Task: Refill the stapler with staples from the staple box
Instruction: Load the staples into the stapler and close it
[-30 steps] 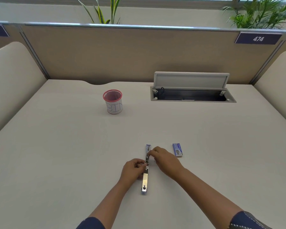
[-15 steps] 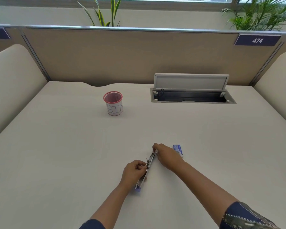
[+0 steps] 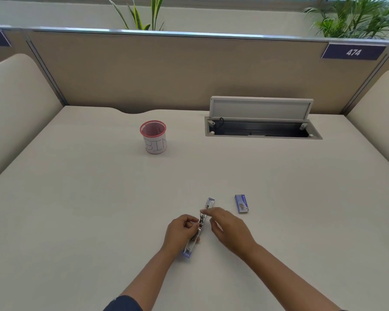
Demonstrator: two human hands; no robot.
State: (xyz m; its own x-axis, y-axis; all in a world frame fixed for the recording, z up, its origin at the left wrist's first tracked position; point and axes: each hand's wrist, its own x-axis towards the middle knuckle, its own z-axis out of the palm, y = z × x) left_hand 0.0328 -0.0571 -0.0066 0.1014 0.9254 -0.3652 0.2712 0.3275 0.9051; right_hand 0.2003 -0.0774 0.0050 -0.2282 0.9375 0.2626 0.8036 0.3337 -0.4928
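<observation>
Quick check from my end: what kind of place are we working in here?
Most likely an office cubicle desk: a fabric partition carries a numbered plate reading 474, an open cable hatch is set into the desk, and a mesh cup labelled BIN stands on it.

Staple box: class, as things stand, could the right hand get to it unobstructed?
Probably yes. The staple box lies alone on the desk, just beyond and to the right of the right hand, which looks empty, with bare surface between them.
</observation>
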